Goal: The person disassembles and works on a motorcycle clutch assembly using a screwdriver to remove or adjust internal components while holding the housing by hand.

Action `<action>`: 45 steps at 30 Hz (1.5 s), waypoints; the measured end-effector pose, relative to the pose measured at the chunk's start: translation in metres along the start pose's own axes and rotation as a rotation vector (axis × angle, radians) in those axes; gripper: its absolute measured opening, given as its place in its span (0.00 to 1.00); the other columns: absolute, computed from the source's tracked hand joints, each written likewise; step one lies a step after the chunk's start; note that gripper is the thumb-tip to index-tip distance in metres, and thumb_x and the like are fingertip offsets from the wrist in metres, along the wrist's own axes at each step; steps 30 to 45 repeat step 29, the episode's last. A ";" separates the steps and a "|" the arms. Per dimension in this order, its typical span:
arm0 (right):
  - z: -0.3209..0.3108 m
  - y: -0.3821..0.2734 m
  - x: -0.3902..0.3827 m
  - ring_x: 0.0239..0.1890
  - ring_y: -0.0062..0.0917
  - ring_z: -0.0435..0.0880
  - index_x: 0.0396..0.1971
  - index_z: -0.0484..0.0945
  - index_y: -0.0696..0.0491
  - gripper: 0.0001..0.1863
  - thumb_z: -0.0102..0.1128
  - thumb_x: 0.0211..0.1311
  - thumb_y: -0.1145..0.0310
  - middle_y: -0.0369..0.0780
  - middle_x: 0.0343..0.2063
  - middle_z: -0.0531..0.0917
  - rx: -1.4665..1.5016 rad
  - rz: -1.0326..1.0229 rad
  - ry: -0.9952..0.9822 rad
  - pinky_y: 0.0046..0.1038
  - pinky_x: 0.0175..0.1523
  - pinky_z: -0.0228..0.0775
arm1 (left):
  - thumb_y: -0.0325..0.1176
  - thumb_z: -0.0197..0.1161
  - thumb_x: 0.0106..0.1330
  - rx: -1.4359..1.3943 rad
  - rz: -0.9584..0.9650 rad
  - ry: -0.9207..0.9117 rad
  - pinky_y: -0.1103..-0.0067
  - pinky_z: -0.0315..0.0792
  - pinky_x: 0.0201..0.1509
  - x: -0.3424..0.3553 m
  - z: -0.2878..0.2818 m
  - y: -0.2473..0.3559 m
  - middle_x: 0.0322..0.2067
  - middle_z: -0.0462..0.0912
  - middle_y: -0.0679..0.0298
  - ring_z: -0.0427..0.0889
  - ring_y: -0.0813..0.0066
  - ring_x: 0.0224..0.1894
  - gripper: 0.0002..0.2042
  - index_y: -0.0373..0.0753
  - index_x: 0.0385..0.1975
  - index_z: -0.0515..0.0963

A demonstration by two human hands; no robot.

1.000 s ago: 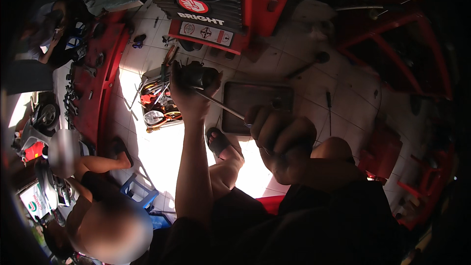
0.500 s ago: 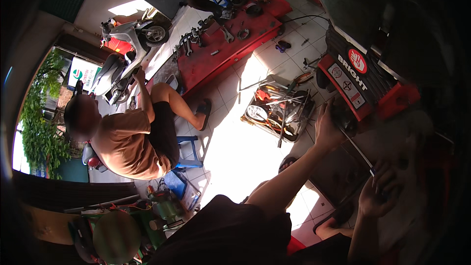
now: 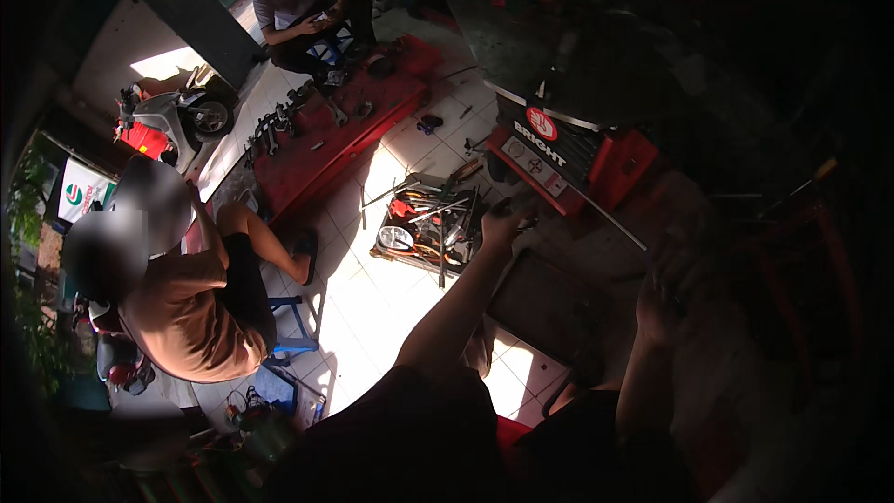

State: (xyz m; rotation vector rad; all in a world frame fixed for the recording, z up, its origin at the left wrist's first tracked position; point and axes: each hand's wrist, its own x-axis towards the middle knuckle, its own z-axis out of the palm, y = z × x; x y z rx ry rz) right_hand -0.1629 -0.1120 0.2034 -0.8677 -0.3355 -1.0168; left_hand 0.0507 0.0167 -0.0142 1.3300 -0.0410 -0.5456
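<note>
My right hand [image 3: 659, 307], in deep shadow at the right, is closed around the lower end of a long thin metal rod [image 3: 610, 221]. The rod slants up and left, its far end by the red cabinet [image 3: 622, 163]. Further left, my left hand [image 3: 501, 226] is apart from the rod. Its shaded fingers look spread, with nothing plain to see in them. Just left of this hand, a tray [image 3: 402, 257] full of mixed hand tools sits on the tiled floor.
A low red bench [image 3: 321, 163] carries wrenches and metal parts. One person [image 3: 191, 317] sits at left on a blue stool [image 3: 296, 328]; another person [image 3: 303, 14] sits behind the bench. A scooter [image 3: 172, 116] stands at far left. A dark flat panel [image 3: 540, 303] lies below my hands.
My view has swung right, so the scene shifts left. My left hand has come away from the rod's upper end, while the right still holds the rod.
</note>
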 end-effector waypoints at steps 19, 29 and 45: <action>-0.201 0.050 -0.060 0.28 0.18 0.77 0.32 0.83 0.60 0.20 0.66 0.56 0.55 0.36 0.25 0.82 -0.932 0.539 0.454 0.26 0.33 0.67 | 0.61 0.61 0.61 -0.295 -1.092 0.387 0.66 0.70 0.52 -0.054 -0.018 -0.155 0.42 0.79 0.75 0.73 0.67 0.50 0.18 0.57 0.39 0.78; -0.186 0.097 -0.039 0.22 0.31 0.84 0.20 0.83 0.52 0.17 0.64 0.53 0.52 0.39 0.16 0.82 -1.295 0.584 0.281 0.32 0.33 0.76 | 0.61 0.59 0.63 -0.154 -1.165 0.306 0.62 0.66 0.57 -0.023 -0.054 -0.286 0.59 0.70 0.71 0.69 0.61 0.58 0.26 0.61 0.59 0.70; -0.186 0.097 -0.039 0.22 0.31 0.84 0.20 0.83 0.52 0.17 0.64 0.53 0.52 0.39 0.16 0.82 -1.295 0.584 0.281 0.32 0.33 0.76 | 0.61 0.59 0.63 -0.154 -1.165 0.306 0.62 0.66 0.57 -0.023 -0.054 -0.286 0.59 0.70 0.71 0.69 0.61 0.58 0.26 0.61 0.59 0.70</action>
